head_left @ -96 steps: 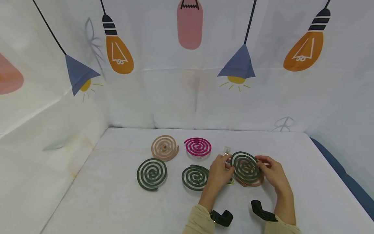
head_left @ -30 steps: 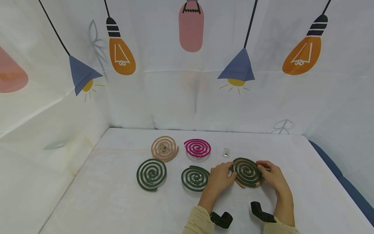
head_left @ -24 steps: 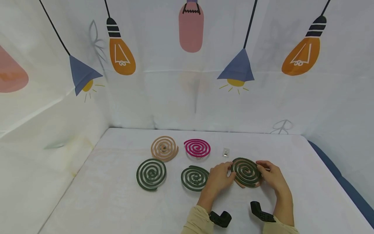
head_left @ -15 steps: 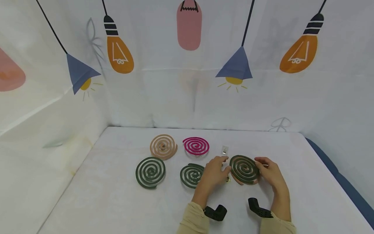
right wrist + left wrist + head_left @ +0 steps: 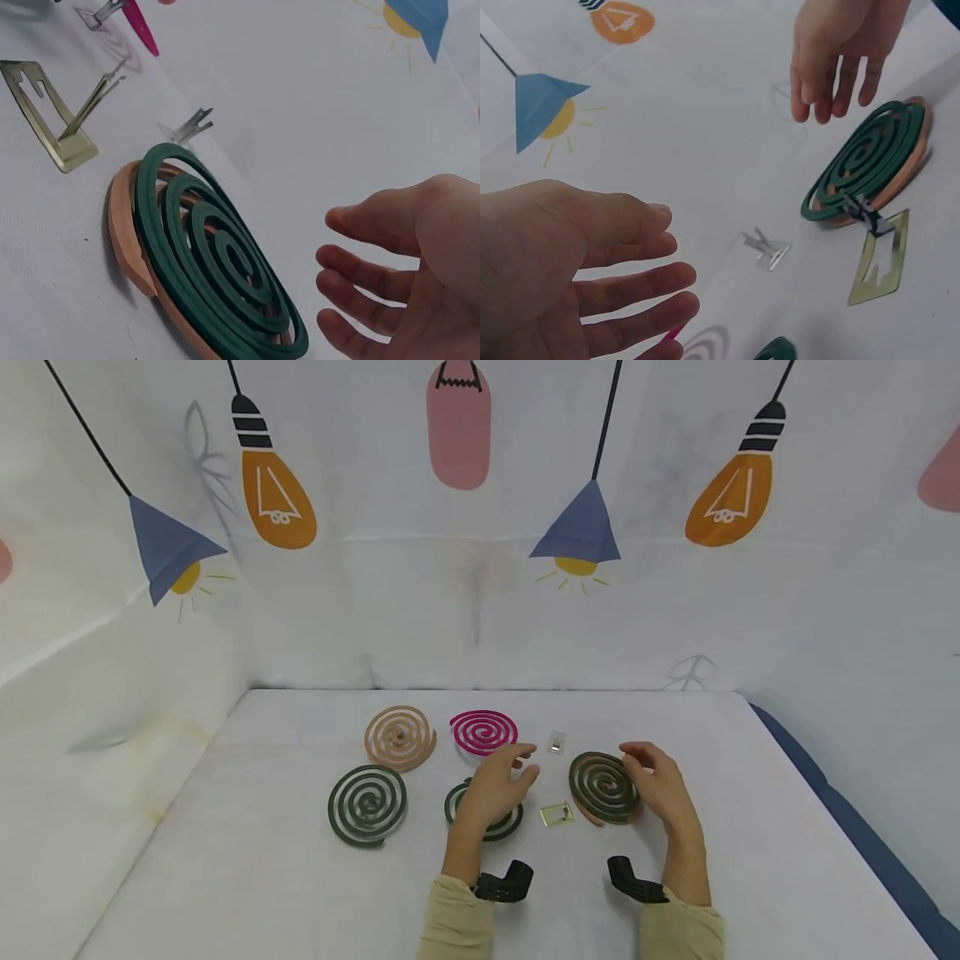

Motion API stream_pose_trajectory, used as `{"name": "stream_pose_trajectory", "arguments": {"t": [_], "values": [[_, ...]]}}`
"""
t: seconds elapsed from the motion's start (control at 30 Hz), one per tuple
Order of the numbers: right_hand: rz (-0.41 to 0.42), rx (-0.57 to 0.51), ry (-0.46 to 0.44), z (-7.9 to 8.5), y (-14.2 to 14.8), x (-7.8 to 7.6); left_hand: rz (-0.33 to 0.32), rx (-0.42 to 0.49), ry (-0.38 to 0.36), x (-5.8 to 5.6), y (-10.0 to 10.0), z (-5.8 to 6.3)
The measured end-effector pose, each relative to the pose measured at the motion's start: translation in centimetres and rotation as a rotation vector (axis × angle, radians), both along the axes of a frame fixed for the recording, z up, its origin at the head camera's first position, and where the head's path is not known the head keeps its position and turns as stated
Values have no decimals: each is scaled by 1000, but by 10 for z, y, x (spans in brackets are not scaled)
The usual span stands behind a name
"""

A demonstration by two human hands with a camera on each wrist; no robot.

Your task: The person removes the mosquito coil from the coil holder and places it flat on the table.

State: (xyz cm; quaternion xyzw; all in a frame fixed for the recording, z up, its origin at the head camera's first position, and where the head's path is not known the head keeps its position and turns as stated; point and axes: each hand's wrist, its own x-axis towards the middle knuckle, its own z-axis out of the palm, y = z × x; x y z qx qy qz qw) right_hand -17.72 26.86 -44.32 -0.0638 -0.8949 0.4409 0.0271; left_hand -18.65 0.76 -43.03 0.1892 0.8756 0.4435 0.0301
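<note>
A green mosquito coil [image 5: 172,247] lies stacked on a tan mosquito coil [image 5: 124,225] on the white table. My right hand [image 5: 663,785] is just right of this stack, fingers relaxed and apart from it in the right wrist view. My left hand [image 5: 487,789] hovers over another green coil [image 5: 502,828], partly hiding it, with its fingers loosely spread and nothing between them. Between the hands lies a brass-coloured metal coil stand [image 5: 557,814] with a raised prong. A smaller silver stand [image 5: 556,742] lies behind it.
A pink coil [image 5: 480,727] sits on a stand at the back, near my left fingertips. Further left are a tan coil [image 5: 397,739] and a green coil [image 5: 367,806], close together. A printed white cloth [image 5: 360,610] hangs behind the table.
Both hands have let go of the green coil, now resting on the tan one. My left hand has moved left, uncovering the brass-coloured stand. The head view has shifted slightly right.
</note>
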Motion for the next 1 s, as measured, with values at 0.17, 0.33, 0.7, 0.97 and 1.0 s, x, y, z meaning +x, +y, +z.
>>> {"name": "stream_pose_trajectory", "arguments": {"t": [0.17,0.33,0.7,0.97,1.0], "values": [[43,-19,14,1,-8,-3,6,-4,8,-1,-14,0],[77,-12,48,0,-13,-6,16,-10,32,-1,-27,-5],[220,-17,97,4,-31,-5,93,-4,77,1,-61,-12],[254,15,114,1,-44,-8,126,14,109,0,-80,-16],[256,16,110,1,-47,-9,123,21,117,0,-82,-17]]}}
